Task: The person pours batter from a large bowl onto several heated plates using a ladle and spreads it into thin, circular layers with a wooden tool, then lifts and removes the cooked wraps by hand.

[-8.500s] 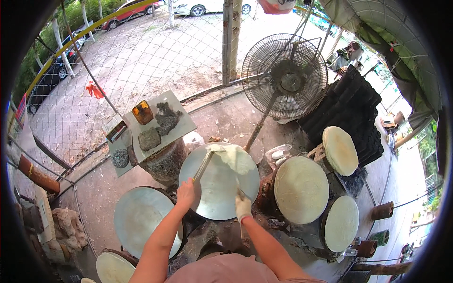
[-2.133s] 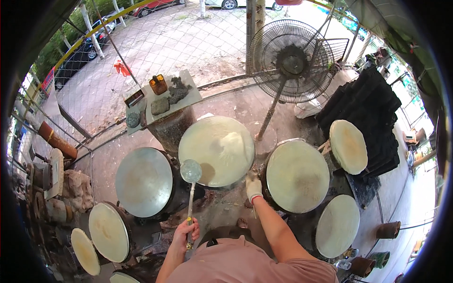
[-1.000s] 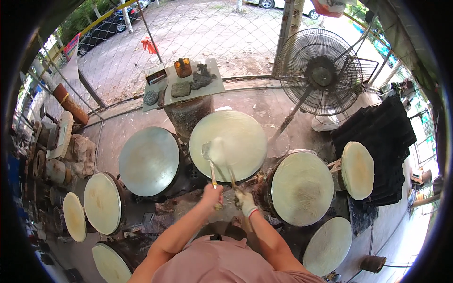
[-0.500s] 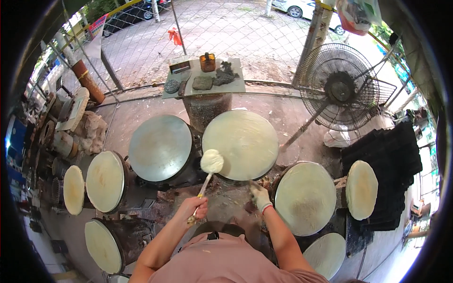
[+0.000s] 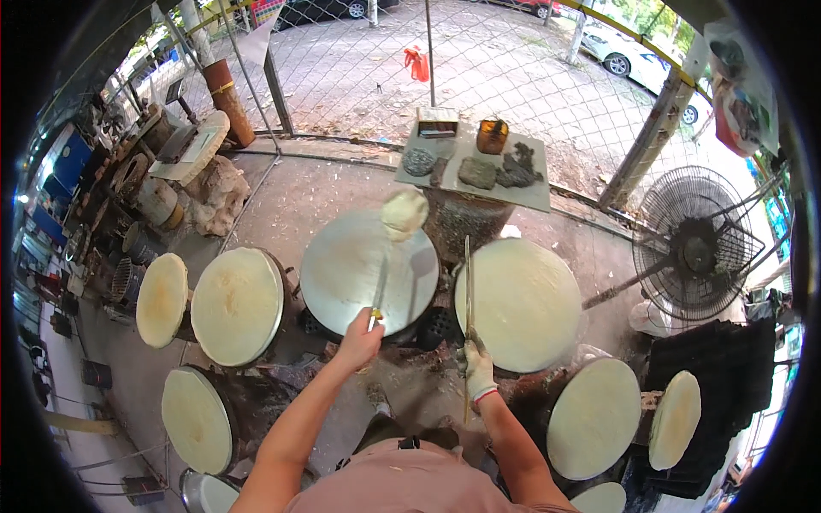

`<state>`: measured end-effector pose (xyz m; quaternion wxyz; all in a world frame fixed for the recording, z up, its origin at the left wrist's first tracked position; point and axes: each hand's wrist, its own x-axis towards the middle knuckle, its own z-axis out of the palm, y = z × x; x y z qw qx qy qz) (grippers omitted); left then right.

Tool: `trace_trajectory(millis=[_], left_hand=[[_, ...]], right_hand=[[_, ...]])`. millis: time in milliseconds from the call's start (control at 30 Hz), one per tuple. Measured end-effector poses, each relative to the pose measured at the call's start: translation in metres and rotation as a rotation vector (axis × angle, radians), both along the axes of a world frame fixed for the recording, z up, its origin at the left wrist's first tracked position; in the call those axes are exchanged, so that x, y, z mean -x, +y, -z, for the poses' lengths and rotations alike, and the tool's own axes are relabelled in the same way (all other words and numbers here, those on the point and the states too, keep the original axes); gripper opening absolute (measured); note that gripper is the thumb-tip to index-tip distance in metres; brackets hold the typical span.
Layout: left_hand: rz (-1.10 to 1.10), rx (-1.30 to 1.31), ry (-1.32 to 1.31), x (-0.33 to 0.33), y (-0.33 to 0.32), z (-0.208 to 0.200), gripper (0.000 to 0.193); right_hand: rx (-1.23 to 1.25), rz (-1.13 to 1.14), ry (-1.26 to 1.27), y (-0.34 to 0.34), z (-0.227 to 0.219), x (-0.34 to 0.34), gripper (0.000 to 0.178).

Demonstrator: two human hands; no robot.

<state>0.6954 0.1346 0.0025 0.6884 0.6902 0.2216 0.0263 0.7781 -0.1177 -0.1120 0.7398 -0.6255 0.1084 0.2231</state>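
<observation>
My bare left hand (image 5: 360,344) is closed round the handle of a long-handled ladle (image 5: 404,215). Pale, thick batter covers its round head, which is above the far edge of a bare round metal griddle (image 5: 346,265). On my right hand (image 5: 479,368) is a pale, soiled work glove. Its fingers wrap a long, thin, flat stick (image 5: 469,278), held upright in the picture at the left edge of a second griddle. That griddle is covered by a thin pale sheet of batter (image 5: 526,308). How the stick's lower end looks is partly hidden by the glove.
More batter-covered griddles stand at left (image 5: 238,306) and right (image 5: 594,419). Behind is a board (image 5: 534,195) with an amber container (image 5: 492,135) and dark lumps. A large fan (image 5: 697,244) stands right, above a black stack (image 5: 727,385). A wire fence runs along the back.
The view has turned left. The ladle has moved from beside the covered griddle to over the bare one. The long stick is now in my gloved right hand, raised at the covered griddle's edge.
</observation>
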Motion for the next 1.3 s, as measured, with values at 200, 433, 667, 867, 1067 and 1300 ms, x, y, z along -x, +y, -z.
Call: trace_trajectory(millis=[200,433,667,867,1067,1300], left_hand=[[0.16,-0.638,0.144,-0.07,0.063,0.095,0.031],[0.238,-0.892,0.21,-0.088,0.146,0.103,0.025],[0.239,-1.104,0.172,-0.086,0.21,0.097,0.03],[0.187,-1.157,0.145,-0.073,0.234,0.105,0.045],[0.194,-1.197,0.168,-0.055,0.259,0.096,0.062],[0.127,-1.299,0.144,-0.031,0.278,0.086,0.061]], right_hand=[[0.21,0.089,-0.141,0.109,0.031,-0.007,0.036],[0.51,0.024,-0.265,0.168,0.03,-0.014,0.038],[0.281,0.23,-0.224,0.201,0.043,-0.027,0.033],[0.171,-0.026,0.228,0.254,0.01,-0.038,0.036],[0.581,0.107,-0.202,0.232,0.042,-0.025,0.034],[0.348,0.024,-0.147,0.22,0.036,-0.051,0.036]])
